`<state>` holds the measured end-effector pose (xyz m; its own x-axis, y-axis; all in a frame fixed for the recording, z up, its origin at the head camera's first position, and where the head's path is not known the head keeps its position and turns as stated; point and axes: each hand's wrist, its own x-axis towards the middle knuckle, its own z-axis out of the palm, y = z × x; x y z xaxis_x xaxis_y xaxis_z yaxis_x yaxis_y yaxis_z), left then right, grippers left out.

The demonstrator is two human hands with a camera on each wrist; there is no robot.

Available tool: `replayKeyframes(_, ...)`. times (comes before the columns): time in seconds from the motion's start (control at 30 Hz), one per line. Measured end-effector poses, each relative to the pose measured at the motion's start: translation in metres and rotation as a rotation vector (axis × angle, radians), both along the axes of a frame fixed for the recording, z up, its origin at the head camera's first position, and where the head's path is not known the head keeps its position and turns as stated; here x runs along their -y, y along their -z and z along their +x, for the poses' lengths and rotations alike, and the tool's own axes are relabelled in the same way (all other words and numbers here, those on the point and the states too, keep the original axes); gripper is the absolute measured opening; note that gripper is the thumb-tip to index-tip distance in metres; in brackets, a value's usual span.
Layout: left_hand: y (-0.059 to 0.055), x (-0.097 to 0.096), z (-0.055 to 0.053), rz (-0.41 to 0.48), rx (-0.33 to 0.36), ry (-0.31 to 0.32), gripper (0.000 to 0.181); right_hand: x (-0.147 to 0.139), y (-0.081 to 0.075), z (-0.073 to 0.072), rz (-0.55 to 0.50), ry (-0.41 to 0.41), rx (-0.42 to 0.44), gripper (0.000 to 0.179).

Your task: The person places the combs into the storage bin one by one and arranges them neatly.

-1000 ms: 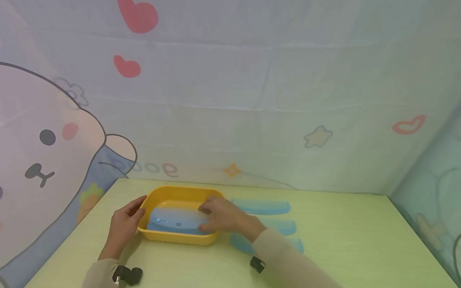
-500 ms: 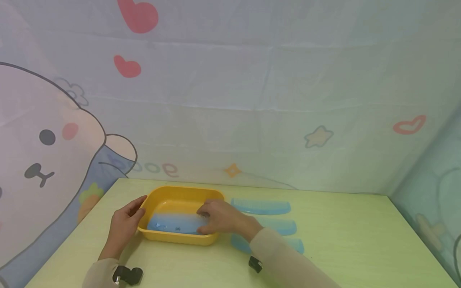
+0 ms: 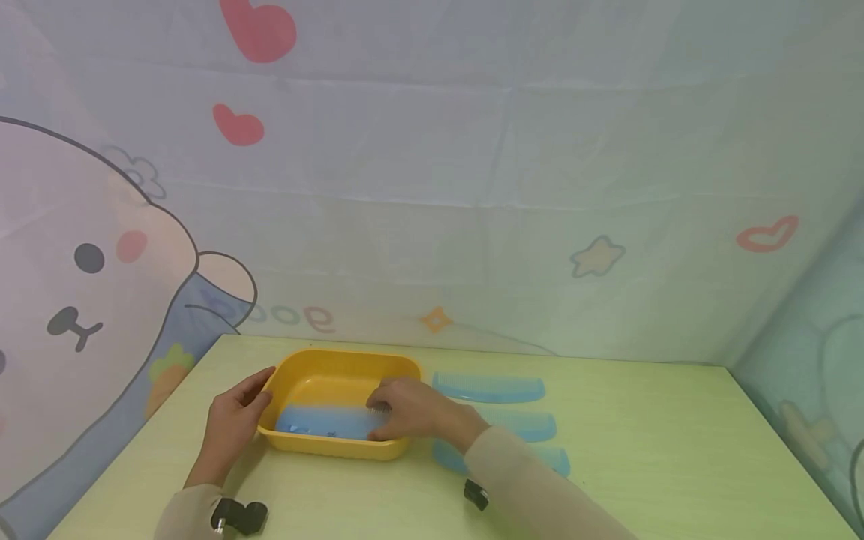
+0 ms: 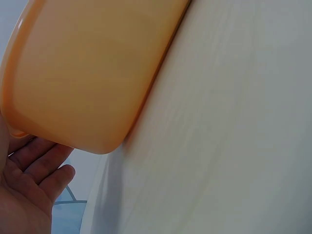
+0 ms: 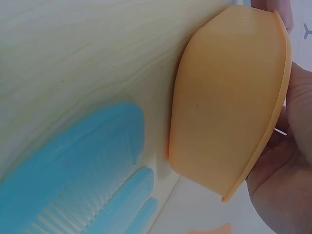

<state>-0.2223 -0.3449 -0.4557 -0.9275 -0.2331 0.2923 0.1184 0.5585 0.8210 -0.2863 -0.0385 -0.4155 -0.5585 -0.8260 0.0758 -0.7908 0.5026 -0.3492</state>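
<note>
A blue comb point(image 3: 313, 422) lies lengthwise inside the yellow plastic basin point(image 3: 331, 447), close to its near wall. My right hand point(image 3: 415, 409) reaches over the basin's right rim and holds the comb by its right end, thumb towards me and fingers beyond; some teeth show beside the fingers. At the basin's left end, my left hand point(image 3: 232, 420) grips the rim. In the left wrist view, curled fingers point(image 4: 46, 161) show under the orange-looking basin wall point(image 4: 92, 73). The right wrist view hides the held comb behind the basin wall point(image 5: 224, 97).
Three more blue combs lie in a row on the pale table right of the basin: a far one point(image 3: 489, 388), a middle one point(image 3: 526, 425) and a near one point(image 3: 553, 459). My right forearm passes over the nearer two. A printed cloth point(image 3: 472, 187) hangs behind the table.
The comb in my right hand has sunk lower into the basin, showing less of its face. My right hand has shifted slightly left; the left hand and basin have stayed put.
</note>
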Motion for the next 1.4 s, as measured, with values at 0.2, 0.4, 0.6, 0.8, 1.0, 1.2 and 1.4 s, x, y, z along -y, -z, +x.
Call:
replayKeyframes(0.2, 0.001, 0.0, -0.001, -0.008, -0.002, -0.005, 0.041, 0.001, -0.002, 0.001, 0.019, -0.003, 0.0, 0.042)
replayKeyframes(0.4, 0.002, 0.001, -0.002, -0.013, 0.006, -0.011, 0.041, 0.003, -0.003, 0.001, 0.032, -0.015, 0.0, 0.037)
replayKeyframes(0.6, 0.001, 0.001, -0.002, -0.006, 0.011, -0.01, 0.041, 0.005, -0.002, 0.0, 0.046, -0.01, 0.005, 0.036)
replayKeyframes(0.8, 0.004, 0.003, -0.003, -0.003, 0.003, -0.009, 0.041, 0.004, -0.002, 0.0, 0.044, 0.008, 0.068, 0.035)
replayKeyframes(1.0, 0.005, 0.004, -0.004, -0.001, -0.009, -0.004, 0.041, -0.007, -0.003, -0.002, -0.073, 0.048, 0.207, 0.05)
replayKeyframes(1.2, 0.004, 0.002, -0.004, -0.014, -0.004, -0.01, 0.04, -0.021, -0.011, -0.006, -0.179, 0.015, 0.228, 0.049)
replayKeyframes(1.4, 0.004, 0.002, -0.005, -0.023, -0.007, -0.015, 0.04, -0.041, -0.02, -0.005, -0.252, -0.004, 0.214, 0.047)
